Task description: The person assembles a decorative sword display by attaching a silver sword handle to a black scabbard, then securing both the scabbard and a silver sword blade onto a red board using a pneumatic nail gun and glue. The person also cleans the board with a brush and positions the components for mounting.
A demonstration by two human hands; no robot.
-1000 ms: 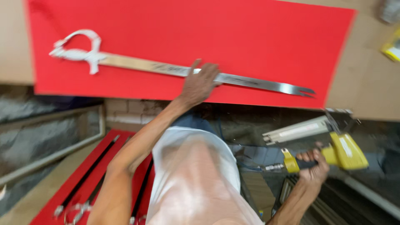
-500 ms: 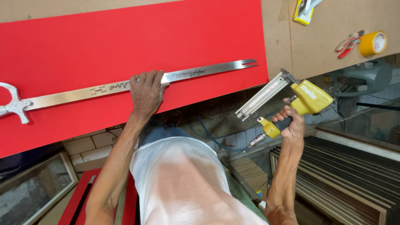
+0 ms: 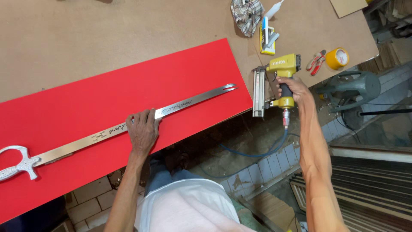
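1. Sword point(image 3: 116, 129) lies lengthwise on the red board point(image 3: 86, 99), silver hilt point(image 3: 17, 162) at the far left, forked tip point(image 3: 227, 88) toward the right.
2. Left hand point(image 3: 142, 132) lies flat and open on the blade's middle, gripping nothing.
3. Right hand point(image 3: 293, 89) is wrapped tight around the yellow nail gun point(image 3: 279, 81) at the table edge point(image 3: 257, 64), blue hose point(image 3: 257, 152) hanging below.
4. Yellow tape roll point(image 3: 337, 58) and red pliers point(image 3: 316, 60) sit nearby.

I see the sword point(image 3: 128, 124) lying along the board point(image 3: 86, 99) on the counter point(image 3: 107, 38), my left hand point(image 3: 142, 131) on its blade. Right of the board, my right hand point(image 3: 294, 88) holds the nail gun point(image 3: 277, 81); pliers point(image 3: 316, 60) and tape roll point(image 3: 337, 58) lie further right.
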